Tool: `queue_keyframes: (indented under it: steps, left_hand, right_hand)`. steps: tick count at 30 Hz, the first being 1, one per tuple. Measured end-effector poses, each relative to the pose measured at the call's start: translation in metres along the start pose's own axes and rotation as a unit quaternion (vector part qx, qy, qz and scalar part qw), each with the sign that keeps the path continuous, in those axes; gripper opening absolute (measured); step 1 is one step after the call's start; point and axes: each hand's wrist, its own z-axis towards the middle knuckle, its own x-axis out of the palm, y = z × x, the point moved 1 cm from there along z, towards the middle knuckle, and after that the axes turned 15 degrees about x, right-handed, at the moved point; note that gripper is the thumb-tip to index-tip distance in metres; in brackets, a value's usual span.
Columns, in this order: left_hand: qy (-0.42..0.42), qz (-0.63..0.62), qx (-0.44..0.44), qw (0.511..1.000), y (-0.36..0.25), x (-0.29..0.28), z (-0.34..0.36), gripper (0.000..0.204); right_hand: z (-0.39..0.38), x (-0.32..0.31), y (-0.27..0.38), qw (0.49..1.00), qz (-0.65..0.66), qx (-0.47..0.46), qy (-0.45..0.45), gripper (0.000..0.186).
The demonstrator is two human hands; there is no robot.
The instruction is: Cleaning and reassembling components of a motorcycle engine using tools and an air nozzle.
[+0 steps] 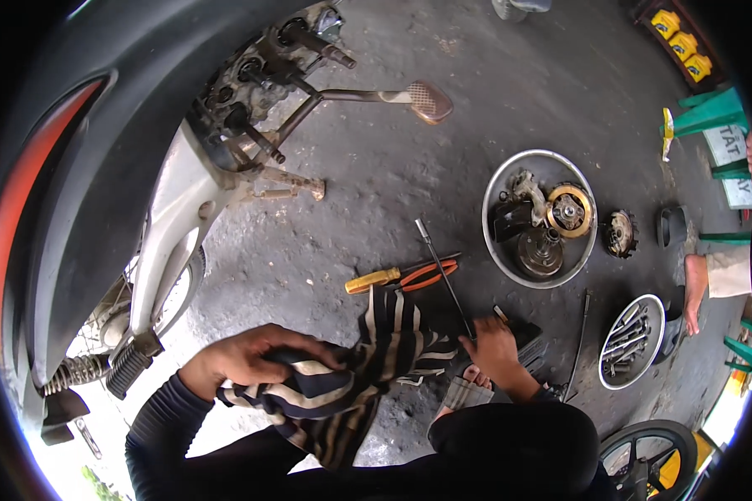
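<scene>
My left hand grips a black-and-cream striped cloth bunched near the lower middle. My right hand is closed around a long thin metal rod tool lying diagonally from the middle toward me. Just beyond the cloth lie a yellow-handled screwdriver and orange-handled pliers. A round metal pan with greasy engine parts stands to their right, with a geared round part beside it.
A motorbike fills the left, its engine shafts and pedal jutting out. An oval tray holds several wrenches. Another person's bare foot is at right, near green stools. A wheel is at lower right.
</scene>
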Motion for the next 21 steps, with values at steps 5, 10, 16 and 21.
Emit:
queue_keyframes:
  steps: [5,10,16,21]
  left_hand:
    - [0.123,0.591,-0.097,0.791,-0.001,0.010,-0.008,0.044]
    - [-0.163,0.190,-0.139,0.958,0.077,-0.013,0.070,0.063]
    - [-0.378,-0.048,0.352,0.855,-0.005,-0.041,0.131,0.037]
    - [-0.404,-0.069,0.421,0.809,-0.070,-0.070,0.128,0.020]
  right_hand:
    - [0.007,0.047,0.011,0.977,-0.169,0.074,0.107,0.023]
    - [0.016,-0.005,0.041,0.987,0.059,0.015,0.146,0.025]
    - [0.068,-0.133,0.137,0.929,0.255,-0.185,0.192,0.058]
    - [0.100,-0.185,0.188,0.939,0.188,-0.277,0.076,0.082]
